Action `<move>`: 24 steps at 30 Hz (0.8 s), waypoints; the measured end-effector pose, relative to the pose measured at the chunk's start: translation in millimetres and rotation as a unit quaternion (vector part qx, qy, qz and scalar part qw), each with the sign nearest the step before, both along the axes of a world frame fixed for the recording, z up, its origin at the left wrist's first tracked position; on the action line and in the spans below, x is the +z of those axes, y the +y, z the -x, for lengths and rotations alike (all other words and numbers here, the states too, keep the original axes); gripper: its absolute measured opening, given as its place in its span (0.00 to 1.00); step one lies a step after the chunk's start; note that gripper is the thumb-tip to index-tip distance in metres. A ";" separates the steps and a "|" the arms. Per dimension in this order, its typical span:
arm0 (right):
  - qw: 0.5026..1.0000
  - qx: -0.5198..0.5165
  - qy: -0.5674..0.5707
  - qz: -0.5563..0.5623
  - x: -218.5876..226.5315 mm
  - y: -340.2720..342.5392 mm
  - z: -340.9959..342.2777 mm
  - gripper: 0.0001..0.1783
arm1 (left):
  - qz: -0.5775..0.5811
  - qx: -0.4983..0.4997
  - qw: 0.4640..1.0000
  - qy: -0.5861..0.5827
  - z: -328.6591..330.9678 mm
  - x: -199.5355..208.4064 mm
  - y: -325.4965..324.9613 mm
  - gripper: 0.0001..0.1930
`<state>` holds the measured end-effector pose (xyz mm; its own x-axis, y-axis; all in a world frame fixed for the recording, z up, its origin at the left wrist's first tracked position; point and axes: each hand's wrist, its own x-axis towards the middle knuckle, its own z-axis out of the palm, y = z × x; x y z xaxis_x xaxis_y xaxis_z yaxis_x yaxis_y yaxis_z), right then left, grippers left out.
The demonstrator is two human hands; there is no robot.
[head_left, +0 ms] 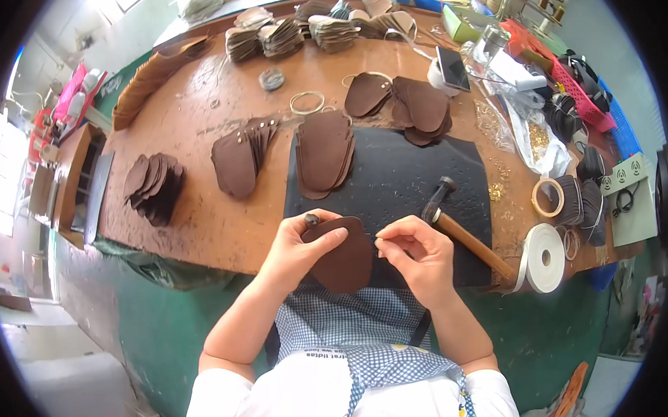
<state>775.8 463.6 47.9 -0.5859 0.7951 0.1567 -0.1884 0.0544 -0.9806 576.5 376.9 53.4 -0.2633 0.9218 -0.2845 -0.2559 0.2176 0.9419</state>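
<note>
My left hand (293, 248) grips a dark brown leather piece (345, 261) with rounded ends, thumb on top, above the near edge of a black mat (395, 162). A short dark metal tool (311, 219) pokes out beside that hand's fingers. Just right of the leather, my right hand (425, 258) is closed in a pinch; a tiny pale thing shows at the fingertips, too small to name. A hammer (464, 237) with a wooden handle lies on the mat beyond my right hand. On the mat's left part rests a stack of brown leather pieces (325, 154).
More leather stacks (240, 164) (155, 187) lie to the left, others (422, 106) at the mat's far edge. Tape rolls (545, 258), a phone (453, 68) and small gold-coloured parts (498, 191) are on the right. Bundled pieces (280, 37) line the table's back.
</note>
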 end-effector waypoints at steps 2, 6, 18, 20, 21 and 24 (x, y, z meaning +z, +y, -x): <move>0.997 -0.012 -0.039 -0.062 -8.9 -5.9 6.8 0.07 | -0.003 0.004 1.000 -0.030 -6.4 -11.6 -9.1 0.12; 0.984 -0.034 -0.098 -0.144 -15.6 -11.5 11.6 0.08 | -0.009 0.021 0.997 -0.071 -13.0 -23.5 -18.0 0.12; 0.962 -0.008 -0.102 -0.252 -19.7 -2.5 9.8 0.08 | -0.018 -0.035 0.999 0.007 -16.9 -15.5 -16.5 0.10; 0.966 -0.004 -0.096 -0.239 -22.3 0.0 9.8 0.08 | 0.000 -0.043 0.999 0.023 -16.8 -17.7 -16.8 0.10; 0.970 0.000 -0.092 -0.225 -23.2 0.3 9.6 0.08 | 0.000 -0.043 0.999 0.024 -16.8 -18.3 -17.0 0.10; 0.969 0.012 -0.094 -0.229 -24.0 3.1 7.7 0.09 | -0.001 -0.049 0.998 0.028 -17.7 -21.8 -17.4 0.09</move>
